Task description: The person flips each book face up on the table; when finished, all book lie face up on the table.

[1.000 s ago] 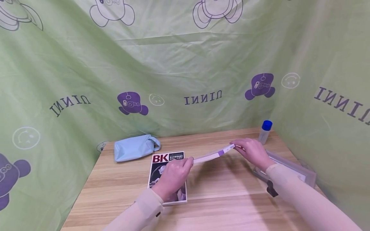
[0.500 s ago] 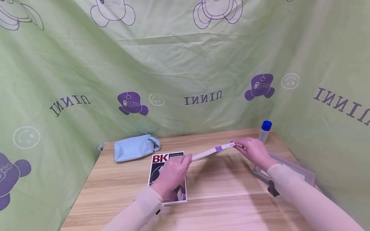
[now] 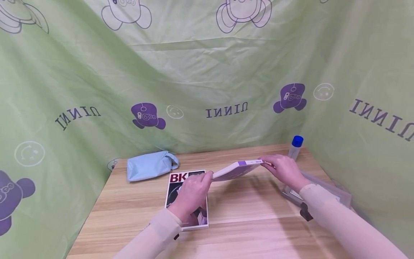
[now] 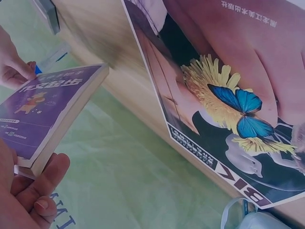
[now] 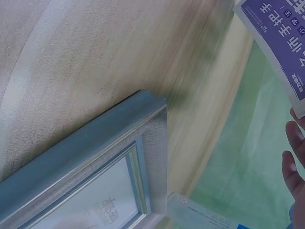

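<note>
A thin purple-covered book [image 3: 237, 171] is held aloft between both hands, tilted with its right end higher in the head view. My left hand [image 3: 191, 196] pinches its left end, and the left wrist view shows fingers curled beneath that corner of the purple book [image 4: 52, 102]. At the opposite end, my right hand [image 3: 284, 172] grips the edge with thumb and fingers; the right wrist view catches only part of the purple cover [image 5: 279, 45]. Below the left hand lies a book marked BK [image 3: 202, 214], partly covered by that hand, with a butterfly on its cover [image 4: 248, 107].
A picture frame [image 3: 344, 198] lies at the right, partly behind the right forearm. Behind it stands a clear bottle with a blue cap [image 3: 297, 141]. A light blue pouch [image 3: 148, 166] rests at the back left of the wooden table [image 3: 239, 230]. Green cloth [image 3: 194, 79] hangs around the table.
The purple book has turned, so its face under the spine shows more in the head view. Its left end has shifted slightly left and up with my left hand; my right hand barely moved.
</note>
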Demonstrator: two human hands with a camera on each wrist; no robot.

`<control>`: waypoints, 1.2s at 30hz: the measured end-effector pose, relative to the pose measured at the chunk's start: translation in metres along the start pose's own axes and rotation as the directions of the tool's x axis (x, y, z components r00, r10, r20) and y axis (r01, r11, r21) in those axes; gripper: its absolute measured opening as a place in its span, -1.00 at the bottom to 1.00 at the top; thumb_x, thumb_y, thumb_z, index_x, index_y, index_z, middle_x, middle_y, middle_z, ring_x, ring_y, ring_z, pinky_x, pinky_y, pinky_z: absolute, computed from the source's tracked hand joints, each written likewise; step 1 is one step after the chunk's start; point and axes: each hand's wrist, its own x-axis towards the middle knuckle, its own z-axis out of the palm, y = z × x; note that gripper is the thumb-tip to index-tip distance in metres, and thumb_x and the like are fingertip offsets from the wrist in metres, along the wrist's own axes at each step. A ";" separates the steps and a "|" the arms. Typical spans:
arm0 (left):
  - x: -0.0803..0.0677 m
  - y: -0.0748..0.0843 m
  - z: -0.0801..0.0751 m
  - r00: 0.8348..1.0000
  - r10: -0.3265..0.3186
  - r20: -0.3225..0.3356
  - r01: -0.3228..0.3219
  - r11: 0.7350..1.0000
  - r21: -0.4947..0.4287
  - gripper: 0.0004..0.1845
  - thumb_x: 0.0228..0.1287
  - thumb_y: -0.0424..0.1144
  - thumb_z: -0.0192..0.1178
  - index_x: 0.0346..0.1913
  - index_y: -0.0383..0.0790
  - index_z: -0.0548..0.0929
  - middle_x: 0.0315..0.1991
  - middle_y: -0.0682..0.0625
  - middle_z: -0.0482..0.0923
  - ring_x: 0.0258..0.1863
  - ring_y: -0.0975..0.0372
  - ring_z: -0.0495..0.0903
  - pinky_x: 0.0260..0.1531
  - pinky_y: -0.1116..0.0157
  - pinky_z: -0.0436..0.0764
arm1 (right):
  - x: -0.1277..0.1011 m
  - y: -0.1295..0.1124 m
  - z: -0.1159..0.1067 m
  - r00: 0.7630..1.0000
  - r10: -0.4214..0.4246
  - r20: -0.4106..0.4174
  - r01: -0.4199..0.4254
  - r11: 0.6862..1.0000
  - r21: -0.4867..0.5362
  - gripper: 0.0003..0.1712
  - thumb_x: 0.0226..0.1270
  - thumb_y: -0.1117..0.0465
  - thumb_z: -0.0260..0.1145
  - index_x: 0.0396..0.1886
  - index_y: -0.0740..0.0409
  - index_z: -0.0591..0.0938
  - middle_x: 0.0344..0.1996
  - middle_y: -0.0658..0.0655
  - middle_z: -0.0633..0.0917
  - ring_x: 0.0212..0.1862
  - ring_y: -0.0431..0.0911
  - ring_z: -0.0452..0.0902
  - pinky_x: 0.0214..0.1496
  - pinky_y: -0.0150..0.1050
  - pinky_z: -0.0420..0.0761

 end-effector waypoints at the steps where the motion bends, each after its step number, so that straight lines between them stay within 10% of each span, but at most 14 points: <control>1: 0.000 0.000 0.000 1.000 -0.004 -0.001 0.004 1.000 0.001 -0.73 0.69 -0.26 -0.14 -0.18 -0.26 0.53 -0.54 0.06 0.54 -0.63 0.18 0.55 -0.58 0.19 0.61 | 0.000 0.000 0.000 1.000 0.001 -0.002 -0.001 1.000 0.001 -0.74 0.28 0.23 0.55 -0.03 0.00 0.83 -0.22 0.09 0.84 -0.34 0.00 0.75 -0.42 0.00 0.67; 10: 0.001 -0.002 0.001 0.997 -0.060 0.051 0.063 0.997 -0.053 -0.66 0.74 -0.19 -0.25 -0.14 -0.24 0.52 -0.54 0.05 0.50 -0.59 0.13 0.58 -0.53 0.14 0.63 | 0.001 0.002 -0.003 1.000 0.006 -0.022 -0.006 1.000 -0.003 -0.76 0.29 0.19 0.54 -0.05 -0.02 0.83 -0.22 0.08 0.84 -0.32 0.01 0.76 -0.42 0.03 0.67; 19: 0.004 -0.002 0.004 0.995 -0.086 0.057 0.091 0.992 -0.089 -0.87 0.47 -0.33 0.25 -0.05 -0.27 0.54 -0.52 0.05 0.53 -0.58 0.10 0.61 -0.55 0.13 0.64 | -0.002 0.004 -0.008 0.998 0.059 0.003 -0.059 0.998 -0.006 -0.72 0.32 0.16 0.53 0.02 0.01 0.82 -0.18 0.10 0.84 -0.32 0.00 0.75 -0.39 0.01 0.67; 36: 0.010 0.000 0.003 0.986 -0.136 0.100 0.149 0.979 -0.140 -0.78 0.47 -0.35 0.27 0.08 -0.30 0.55 -0.38 -0.02 0.68 -0.46 0.10 0.70 -0.43 0.15 0.71 | -0.005 0.002 -0.014 0.990 0.124 0.059 -0.125 0.992 0.002 -0.69 0.34 0.20 0.52 0.06 0.09 0.78 -0.19 0.13 0.82 -0.34 -0.04 0.68 -0.38 -0.06 0.65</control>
